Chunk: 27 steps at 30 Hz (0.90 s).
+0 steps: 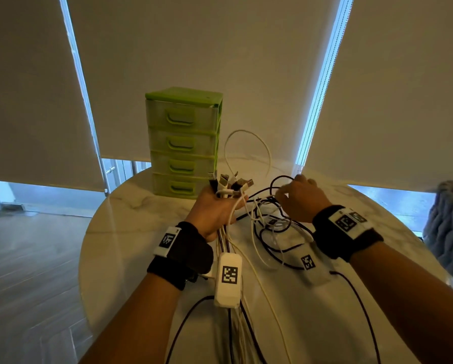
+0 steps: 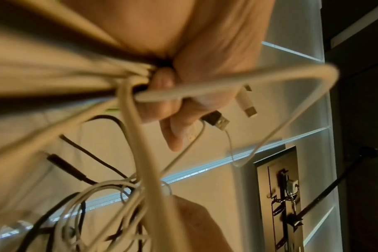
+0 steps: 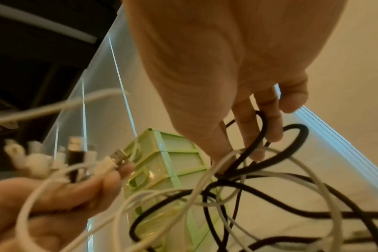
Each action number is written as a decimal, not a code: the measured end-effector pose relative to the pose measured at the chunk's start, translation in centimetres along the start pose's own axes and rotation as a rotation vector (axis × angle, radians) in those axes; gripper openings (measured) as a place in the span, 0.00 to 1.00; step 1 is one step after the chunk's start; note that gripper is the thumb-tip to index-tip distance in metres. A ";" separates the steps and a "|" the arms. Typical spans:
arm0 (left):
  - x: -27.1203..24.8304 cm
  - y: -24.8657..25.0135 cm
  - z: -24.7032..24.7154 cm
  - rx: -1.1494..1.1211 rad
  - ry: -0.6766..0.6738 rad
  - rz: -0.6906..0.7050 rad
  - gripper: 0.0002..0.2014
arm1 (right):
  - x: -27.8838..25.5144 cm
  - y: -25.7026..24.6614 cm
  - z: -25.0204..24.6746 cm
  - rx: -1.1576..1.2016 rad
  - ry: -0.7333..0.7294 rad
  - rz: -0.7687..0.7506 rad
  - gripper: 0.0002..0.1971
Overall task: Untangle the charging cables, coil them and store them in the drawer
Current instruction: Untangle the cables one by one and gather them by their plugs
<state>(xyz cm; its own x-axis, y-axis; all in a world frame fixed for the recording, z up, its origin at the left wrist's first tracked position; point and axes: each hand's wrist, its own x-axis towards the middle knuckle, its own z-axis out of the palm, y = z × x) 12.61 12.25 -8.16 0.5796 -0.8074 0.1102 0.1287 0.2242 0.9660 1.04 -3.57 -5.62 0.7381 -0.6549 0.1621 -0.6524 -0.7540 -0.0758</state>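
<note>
**Round marble table, cable lot in hand**

Pale roller blinds (image 1: 194, 61) hang behind a round white marble-look table (image 1: 110, 232), daylight showing at their gaps; grey wood-look flooring (image 1: 23, 271) lies to the left, a grey chunky-knit throw (image 1: 448, 227) at the far right.

Item 1: green plastic four-drawer cabinet (image 1: 182, 143), upright at the table's far edge, all drawers closed. It stands just behind the raised plugs.

Item 2: tangle of black and white charging cables (image 1: 270, 232), spread on the table's middle between the two hands, strands trailing to the near edge. One white loop arches up beside the cabinet.

Item 3: bundle of USB plug ends (image 1: 229, 183), black and white, pointing upward out of the left fist.

Left hand (image 1: 215, 211): fingers clenched round the gathered cable ends, held above the table in front of the cabinet's lowest drawer.

Right hand (image 1: 300, 199): fingers curled, hooking a black cable loop (image 3: 259, 145) at the tangle's far side.

Both wrists carry black bands with white marker blocks (image 1: 228, 275).
</note>
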 end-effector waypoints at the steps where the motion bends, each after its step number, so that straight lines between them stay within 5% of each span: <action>1: 0.0 0.1 0.2 0.025 0.040 0.022 0.09 | 0.4 0.4 -0.1 0.066 -0.061 -0.030 0.15; 3: 0.2 0.0 0.4 0.046 0.111 0.028 0.08 | 0.5 0.8 -0.5 0.196 -0.089 -0.066 0.11; 6: 1.0 -0.3 0.7 0.115 0.184 0.023 0.07 | -0.2 1.1 -0.9 0.150 0.123 -0.079 0.07; 8: 1.4 0.0 1.6 0.163 0.140 0.044 0.01 | -0.7 0.9 -1.4 0.190 0.239 -0.146 0.05; 12: 1.3 1.1 3.3 0.277 0.015 0.072 0.10 | -1.1 0.2 -3.3 0.576 0.396 -0.394 0.02; 19: 0.9 1.4 1.9 0.491 0.020 0.085 0.08 | -2.3 0.8 -6.2 0.828 0.572 -0.308 0.05; 24: 0.1 1.9 0.5 0.698 -0.029 0.111 0.07 | -3.2 3.0 -8.0 0.608 0.584 -0.324 0.04; 27: 0.0 2.8 0.6 0.366 0.100 0.130 0.04 | -3.2 3.9 -7.6 0.386 0.550 -0.295 0.09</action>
<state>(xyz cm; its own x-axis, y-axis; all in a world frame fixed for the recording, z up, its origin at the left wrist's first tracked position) 12.48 12.61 -5.28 0.6502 -0.7238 0.2311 -0.2357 0.0970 0.9670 -5.20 -4.04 1.06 0.6148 -0.3786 0.6919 -0.2579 -0.9255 -0.2772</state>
